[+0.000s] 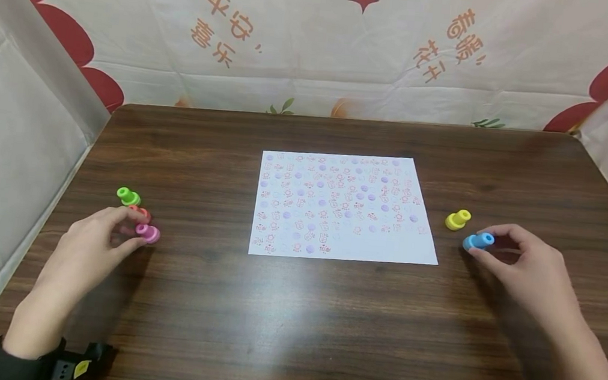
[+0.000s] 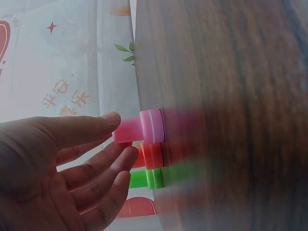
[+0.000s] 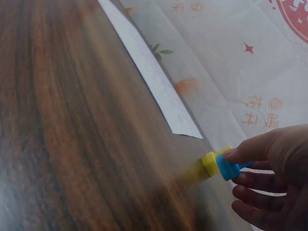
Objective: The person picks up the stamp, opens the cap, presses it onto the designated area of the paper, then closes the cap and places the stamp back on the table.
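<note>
On the left of the table, a pink stamp [image 1: 148,234] stands between the thumb and index finger of my left hand [image 1: 84,249]. In the left wrist view, the thumb touches the handle of the pink stamp [image 2: 130,130], and the index finger is mostly hidden behind it. Just beyond are a red stamp [image 2: 152,155], partly covered by fingers in the head view, and a green stamp [image 1: 128,196]. My right hand [image 1: 532,276] pinches a blue stamp [image 1: 477,241] between thumb and index finger. Close beside it stands a yellow stamp [image 1: 457,220].
A white sheet of paper [image 1: 375,247] lies mid-table, covered with rows of small purple and red prints, its lower right part blank. The brown wooden table [image 1: 271,320] meets a pale printed cloth [image 1: 306,39] at its far edge.
</note>
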The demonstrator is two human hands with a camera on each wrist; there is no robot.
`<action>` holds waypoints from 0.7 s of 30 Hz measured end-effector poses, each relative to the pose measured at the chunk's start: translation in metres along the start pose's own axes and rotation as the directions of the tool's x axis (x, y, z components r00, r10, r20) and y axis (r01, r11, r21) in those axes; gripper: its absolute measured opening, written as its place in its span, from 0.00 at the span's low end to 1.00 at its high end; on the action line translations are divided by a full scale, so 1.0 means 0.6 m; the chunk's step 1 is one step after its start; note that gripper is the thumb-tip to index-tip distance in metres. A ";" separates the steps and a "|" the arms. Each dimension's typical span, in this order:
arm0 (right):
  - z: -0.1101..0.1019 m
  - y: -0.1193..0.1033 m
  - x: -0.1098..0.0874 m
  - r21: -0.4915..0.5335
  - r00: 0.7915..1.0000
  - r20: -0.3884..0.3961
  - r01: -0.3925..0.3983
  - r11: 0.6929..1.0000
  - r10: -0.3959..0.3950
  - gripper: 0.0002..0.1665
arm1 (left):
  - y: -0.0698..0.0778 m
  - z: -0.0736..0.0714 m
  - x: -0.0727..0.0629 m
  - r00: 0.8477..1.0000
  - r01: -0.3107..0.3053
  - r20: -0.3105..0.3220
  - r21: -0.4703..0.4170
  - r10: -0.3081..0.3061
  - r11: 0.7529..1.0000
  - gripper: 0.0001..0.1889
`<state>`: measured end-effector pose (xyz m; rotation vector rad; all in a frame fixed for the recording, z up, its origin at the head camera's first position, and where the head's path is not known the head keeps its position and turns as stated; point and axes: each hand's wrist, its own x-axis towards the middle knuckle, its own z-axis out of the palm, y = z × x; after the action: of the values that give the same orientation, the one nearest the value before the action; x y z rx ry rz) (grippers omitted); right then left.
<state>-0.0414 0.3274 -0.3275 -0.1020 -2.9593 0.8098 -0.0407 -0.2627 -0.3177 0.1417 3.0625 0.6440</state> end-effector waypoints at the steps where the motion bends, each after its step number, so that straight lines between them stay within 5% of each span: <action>1: 0.002 0.000 0.000 -0.012 1.000 0.007 0.003 1.000 -0.003 0.22 | 0.000 0.000 0.000 1.000 0.005 0.009 0.001 -0.005 1.000 0.17; 21: 0.015 -0.004 0.005 -0.183 0.997 0.073 0.044 0.982 -0.031 0.23 | 0.002 0.003 0.004 0.999 0.024 0.044 0.018 -0.025 1.000 0.12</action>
<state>-0.0451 0.3210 -0.3335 -0.0284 -3.0864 0.5442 -0.0429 -0.2604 -0.3189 0.1165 3.0230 0.6049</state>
